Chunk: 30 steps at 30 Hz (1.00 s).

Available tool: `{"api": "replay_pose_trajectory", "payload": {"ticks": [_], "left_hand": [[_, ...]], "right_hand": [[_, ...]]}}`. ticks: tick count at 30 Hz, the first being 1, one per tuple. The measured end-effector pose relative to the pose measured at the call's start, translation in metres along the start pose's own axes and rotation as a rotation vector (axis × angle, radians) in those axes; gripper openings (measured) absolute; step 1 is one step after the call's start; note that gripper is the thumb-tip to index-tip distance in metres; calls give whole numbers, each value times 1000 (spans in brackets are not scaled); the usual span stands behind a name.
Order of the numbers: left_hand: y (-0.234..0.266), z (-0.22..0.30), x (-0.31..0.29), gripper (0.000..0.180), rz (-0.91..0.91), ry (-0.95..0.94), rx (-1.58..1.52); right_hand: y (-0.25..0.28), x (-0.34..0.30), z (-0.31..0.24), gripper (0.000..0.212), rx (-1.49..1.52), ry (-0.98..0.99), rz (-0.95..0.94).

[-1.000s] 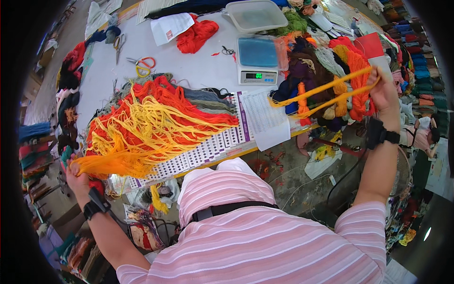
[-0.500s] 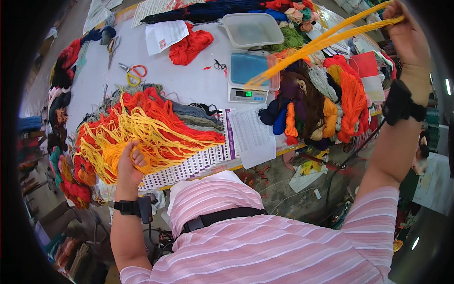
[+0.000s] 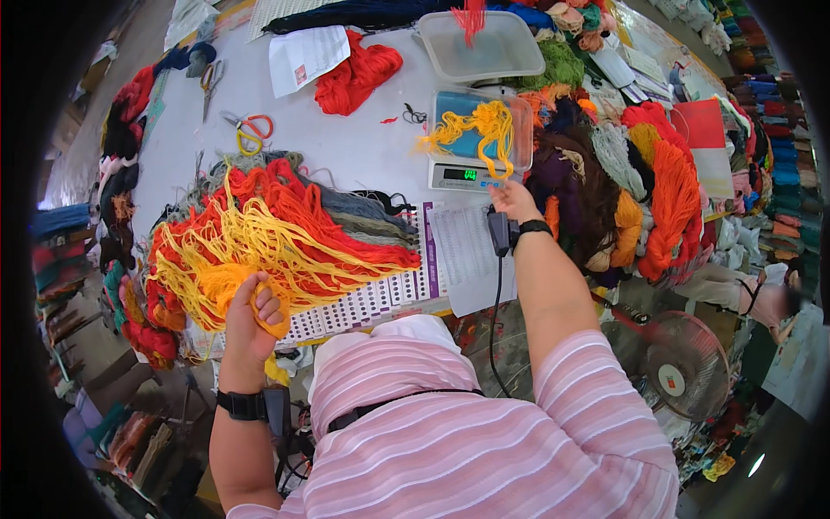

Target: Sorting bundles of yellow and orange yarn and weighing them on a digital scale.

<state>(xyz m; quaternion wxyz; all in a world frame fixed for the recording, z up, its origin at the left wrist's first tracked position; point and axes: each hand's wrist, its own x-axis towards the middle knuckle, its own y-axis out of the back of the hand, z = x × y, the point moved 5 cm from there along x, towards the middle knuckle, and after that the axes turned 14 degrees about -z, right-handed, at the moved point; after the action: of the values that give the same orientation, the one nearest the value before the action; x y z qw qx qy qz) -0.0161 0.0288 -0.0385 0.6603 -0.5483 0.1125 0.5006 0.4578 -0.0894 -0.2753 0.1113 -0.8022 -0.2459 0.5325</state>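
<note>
My left hand (image 3: 252,318) is closed around a skein of orange-yellow yarn (image 3: 226,281) at the table's near edge. Under and behind it spreads a heap of yellow yarn strands (image 3: 251,232) over red yarn (image 3: 285,186). My right hand (image 3: 516,201) is at the front of a digital scale (image 3: 443,176), its fingers together at the tail of a small yellow yarn bundle (image 3: 491,121). That bundle lies loosely coiled in the clear tray (image 3: 525,143) on the scale, with some strands over the left rim. The scale's display is lit green.
Behind the scale stands a clear plastic box (image 3: 432,56), with red threads (image 3: 469,24) hanging over it. Scissors (image 3: 249,134) with red and yellow handles lie left. Orange (image 3: 670,203) and brown skeins (image 3: 566,186) crowd the right. A printed sheet (image 3: 467,259) overhangs the near edge; a fan (image 3: 687,368) stands right.
My right hand has come down from the upper right to the scale's front. The yellow yarn it held stretched out now lies in the scale's tray. My left hand keeps its skein.
</note>
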Motion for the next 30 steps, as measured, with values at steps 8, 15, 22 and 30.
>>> {"api": "replay_pose_trajectory", "payload": {"ticks": [8, 15, 22, 30], "left_hand": [[-63, -17, 3, 18, -87, 116, 159], [-57, -29, 10, 23, -48, 96, 192], [-53, -22, -1, 26, -51, 5, 180], [-34, -14, -14, 27, -46, -24, 172]], "right_hand": [[1, -33, 10, 17, -120, 48, 77], [-12, -25, 0, 23, -107, 48, 46], [-22, -12, -3, 28, -139, 13, 43], [-23, 0, 0, 23, -147, 46, 85]]}}
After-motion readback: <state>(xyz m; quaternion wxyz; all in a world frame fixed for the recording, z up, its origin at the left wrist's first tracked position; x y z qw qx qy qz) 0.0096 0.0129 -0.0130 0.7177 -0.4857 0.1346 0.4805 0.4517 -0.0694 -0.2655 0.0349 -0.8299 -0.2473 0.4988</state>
